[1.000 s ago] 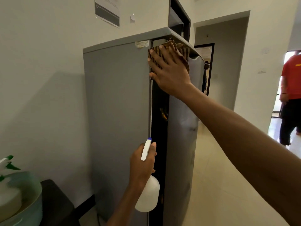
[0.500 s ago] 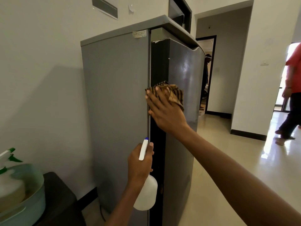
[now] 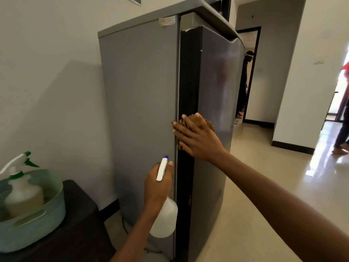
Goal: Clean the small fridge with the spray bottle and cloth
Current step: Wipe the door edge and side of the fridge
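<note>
Right hand (image 3: 198, 138) is pressing flat, fingers straight, on the striped cloth (image 3: 207, 122), mostly hidden beneath it, against the fridge (image 3: 139, 103) door edge. Left hand (image 3: 157, 183) is gripping the spray bottle (image 3: 164, 218) just below, neck hidden by fingers.

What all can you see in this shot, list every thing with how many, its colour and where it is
fridge: one, grey, against the wall, centre
cloth: one, brown striped, pressed on the fridge's dark door edge
spray bottle: one, white with blue tip, low beside the fridge
basket: one, pale green, on a dark stand at lower left
second spray bottle: one, white with green trigger, inside the basket
sticker: one, white, fridge's upper side
bystanders: two, one in the doorway, one at far right
hands: left hand grips the spray bottle; right hand presses the cloth flat
</note>
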